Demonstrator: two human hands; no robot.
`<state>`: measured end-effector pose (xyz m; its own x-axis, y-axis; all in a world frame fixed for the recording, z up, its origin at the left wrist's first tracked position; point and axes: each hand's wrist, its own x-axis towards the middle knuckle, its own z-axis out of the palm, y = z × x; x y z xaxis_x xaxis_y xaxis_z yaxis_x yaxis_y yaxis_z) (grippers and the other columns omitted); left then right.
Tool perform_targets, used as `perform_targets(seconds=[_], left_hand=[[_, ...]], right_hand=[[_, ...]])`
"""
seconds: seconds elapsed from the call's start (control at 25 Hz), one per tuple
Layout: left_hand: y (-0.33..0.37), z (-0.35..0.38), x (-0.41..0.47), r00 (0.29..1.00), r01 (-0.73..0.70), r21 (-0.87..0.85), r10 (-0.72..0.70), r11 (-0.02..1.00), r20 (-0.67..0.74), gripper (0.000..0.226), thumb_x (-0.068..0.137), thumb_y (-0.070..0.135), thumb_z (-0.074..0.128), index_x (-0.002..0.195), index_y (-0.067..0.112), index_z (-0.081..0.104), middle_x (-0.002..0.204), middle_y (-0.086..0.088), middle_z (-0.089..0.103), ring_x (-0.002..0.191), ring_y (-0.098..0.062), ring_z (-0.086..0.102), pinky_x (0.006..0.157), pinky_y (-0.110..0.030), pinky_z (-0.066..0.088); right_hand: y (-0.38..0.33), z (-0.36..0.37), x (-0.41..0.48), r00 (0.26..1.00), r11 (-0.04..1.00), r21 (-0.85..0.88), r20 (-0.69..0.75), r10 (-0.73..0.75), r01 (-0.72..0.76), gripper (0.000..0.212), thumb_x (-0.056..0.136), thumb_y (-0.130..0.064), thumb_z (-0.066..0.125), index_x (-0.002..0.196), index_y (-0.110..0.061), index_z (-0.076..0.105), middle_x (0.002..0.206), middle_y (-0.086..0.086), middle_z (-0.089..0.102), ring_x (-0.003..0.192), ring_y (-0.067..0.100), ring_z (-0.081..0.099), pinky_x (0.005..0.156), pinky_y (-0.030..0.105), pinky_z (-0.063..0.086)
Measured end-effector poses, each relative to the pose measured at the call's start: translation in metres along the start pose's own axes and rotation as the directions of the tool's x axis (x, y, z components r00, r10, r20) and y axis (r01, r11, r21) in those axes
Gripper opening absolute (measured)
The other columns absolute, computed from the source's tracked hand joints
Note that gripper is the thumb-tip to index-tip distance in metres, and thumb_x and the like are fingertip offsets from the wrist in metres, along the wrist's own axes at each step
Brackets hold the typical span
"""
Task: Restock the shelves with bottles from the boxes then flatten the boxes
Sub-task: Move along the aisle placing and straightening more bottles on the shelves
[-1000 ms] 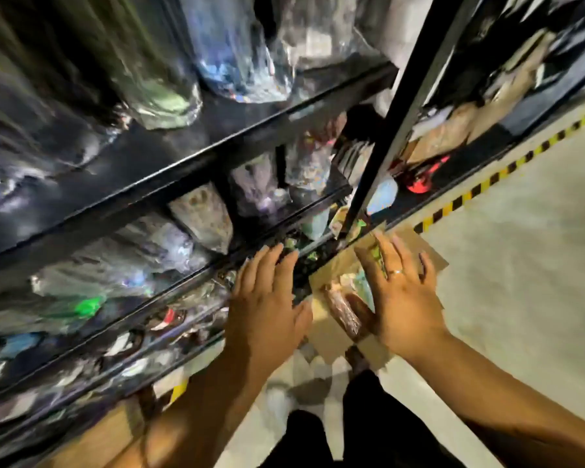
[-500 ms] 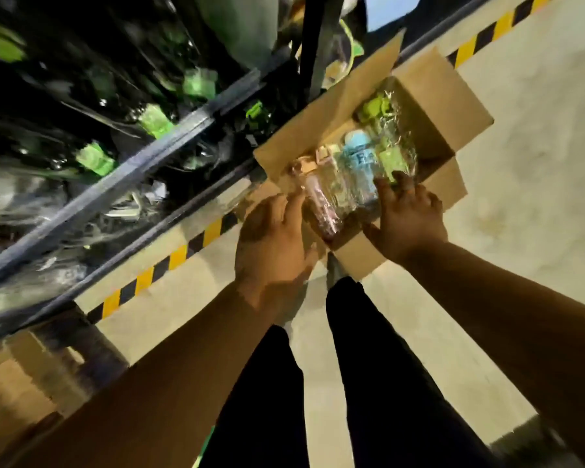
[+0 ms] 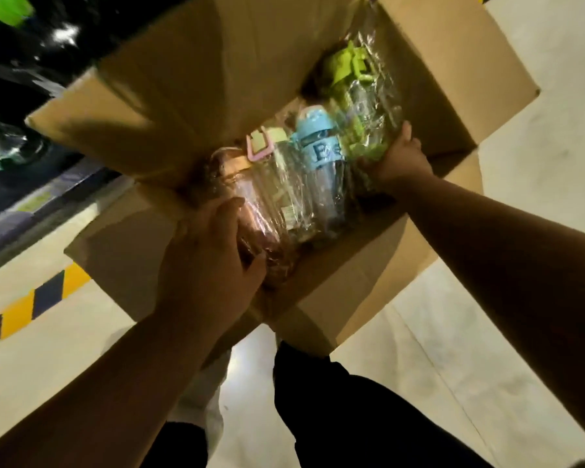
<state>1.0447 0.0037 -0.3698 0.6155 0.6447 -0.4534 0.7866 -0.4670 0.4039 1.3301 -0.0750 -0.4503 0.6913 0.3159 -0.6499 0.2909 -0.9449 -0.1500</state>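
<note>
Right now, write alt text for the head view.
Seen from above, the left hand grips a pink-tinted wrapped bottle and the right hand a green-lidded bottle inside an open cardboard box. A blue-lidded bottle lies between them.

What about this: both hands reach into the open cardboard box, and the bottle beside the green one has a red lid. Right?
No: in the head view that bottle has a light blue lid, not red. Left hand and right hand do reach into the open cardboard box.
</note>
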Motion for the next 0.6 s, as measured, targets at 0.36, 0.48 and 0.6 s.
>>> perform_targets(seconds=[0.36,0.48,0.6], left_hand=[[0.021,-0.002,0.013,0.981,0.163,-0.299,-0.122,0.940,0.150,0.067,0.089,0.031,0.071,0.148,0.024,0.039,0.144,-0.001,0.053,0.127,-0.022,0.054,0.089,-0.027,0.044],[0.039,-0.017,0.020,0.947,0.297,-0.446,-0.199,0.845,0.253,0.055,0.094,0.035,0.065,0.142,0.029,0.042,0.134,0.004,0.058,0.113,-0.009,0.058,0.083,-0.024,0.047],[0.049,-0.020,0.035,0.886,0.461,-0.634,-0.281,0.621,0.370,0.064,0.086,0.063,0.065,0.138,0.030,0.048,0.120,0.009,0.064,0.103,-0.003,0.061,0.083,-0.025,0.050]], right_hand=[[0.008,-0.003,0.005,0.985,0.907,0.409,0.169,0.028,-0.096,0.081,0.071,-0.041,0.084,0.136,-0.010,0.047,0.131,0.009,0.055,0.121,0.029,0.054,0.103,0.042,0.047],[0.008,-0.004,-0.044,0.945,0.766,0.631,0.311,-0.105,-0.123,0.082,0.051,-0.050,0.091,0.122,-0.019,0.061,0.110,-0.001,0.071,0.099,0.021,0.070,0.093,0.042,0.055],[0.007,-0.003,-0.099,0.879,0.662,0.734,0.406,-0.249,-0.152,0.089,0.052,-0.051,0.091,0.129,-0.021,0.056,0.116,-0.002,0.071,0.100,0.018,0.071,0.090,0.039,0.057]])
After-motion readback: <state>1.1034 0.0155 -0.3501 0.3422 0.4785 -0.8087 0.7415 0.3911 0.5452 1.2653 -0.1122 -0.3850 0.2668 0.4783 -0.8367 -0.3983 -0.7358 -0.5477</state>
